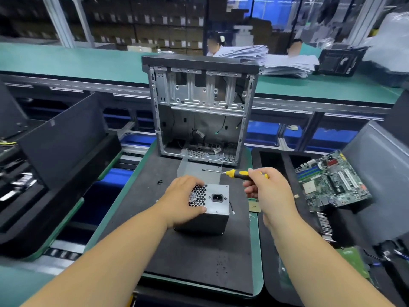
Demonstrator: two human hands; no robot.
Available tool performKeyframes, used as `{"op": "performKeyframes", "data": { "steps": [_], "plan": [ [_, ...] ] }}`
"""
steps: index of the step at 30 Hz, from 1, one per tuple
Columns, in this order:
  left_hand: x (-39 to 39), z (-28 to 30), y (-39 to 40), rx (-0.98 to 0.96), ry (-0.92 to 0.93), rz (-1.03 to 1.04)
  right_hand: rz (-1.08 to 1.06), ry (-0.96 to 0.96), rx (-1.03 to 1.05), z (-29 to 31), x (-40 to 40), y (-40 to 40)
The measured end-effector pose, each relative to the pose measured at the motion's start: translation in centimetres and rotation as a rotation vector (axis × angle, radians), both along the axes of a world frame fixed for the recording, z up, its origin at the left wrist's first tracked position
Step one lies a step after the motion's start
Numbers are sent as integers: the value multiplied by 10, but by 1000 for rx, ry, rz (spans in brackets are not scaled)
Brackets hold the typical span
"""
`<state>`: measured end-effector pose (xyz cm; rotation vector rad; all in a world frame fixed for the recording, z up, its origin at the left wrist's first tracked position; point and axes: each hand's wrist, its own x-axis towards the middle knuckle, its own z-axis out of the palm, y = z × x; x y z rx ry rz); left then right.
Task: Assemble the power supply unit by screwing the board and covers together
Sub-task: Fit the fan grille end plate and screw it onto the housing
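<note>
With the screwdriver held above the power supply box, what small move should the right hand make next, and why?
Probably swing the screwdriver tip down toward a screw hole on the socket face of the power supply unit. The right hand holds the tool level in the air, its tip pointing left and off the box, while the left hand already grips the unit steady on the black mat.

Grey metal power supply unit [210, 207] upright on black mat, honeycomb vent and socket facing up, casing closed
</note>
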<state>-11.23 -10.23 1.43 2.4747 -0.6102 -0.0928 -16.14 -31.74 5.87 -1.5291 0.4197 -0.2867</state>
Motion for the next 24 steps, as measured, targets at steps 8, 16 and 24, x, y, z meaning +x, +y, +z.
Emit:
{"op": "performKeyframes", "data": {
  "steps": [8,16,24],
  "plan": [
    [2,-4,13,-88,9,62,97,21,54,-2,29,10],
    [46,-22,76,-351,48,483,124,29,30,2,61,34],
    [114,-53,115,-242,245,581,64,47,-31,13,103,53]
  ]
}}
